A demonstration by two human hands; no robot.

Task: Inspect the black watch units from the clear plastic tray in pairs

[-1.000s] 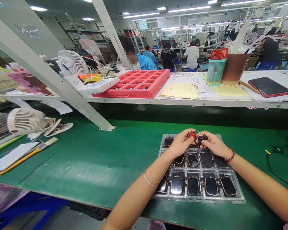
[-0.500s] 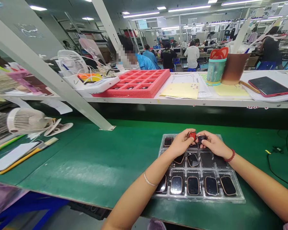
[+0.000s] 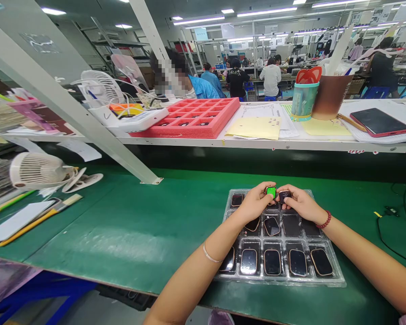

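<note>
My left hand [image 3: 258, 198] is closed around a smartwatch with a lit green screen [image 3: 271, 192], its thumb against the display. Beside it, my right hand [image 3: 299, 201] grips a second smartwatch with a dark screen [image 3: 284, 196] that carries small light text. Both watches are held side by side above the back row of a clear plastic tray [image 3: 338, 280]. Several dark-faced smartwatches with gold rims, such as a front-row watch [image 3: 272, 262], lie in the tray's pockets. My hands and wrists hide part of the back and middle rows.
A small white fan [image 3: 37, 170], a brush [image 3: 40, 222] and a white sheet lie at the left of the green bench [image 3: 122, 234]. Above, a white shelf holds a red foam tray [image 3: 189, 131], papers, cups and a phone [image 3: 380, 122]. A cable [image 3: 389, 241] runs at the right.
The screen of the watch in my left hand has turned from red to green. Both hands stay in place. A person behind the shelf has shifted slightly.
</note>
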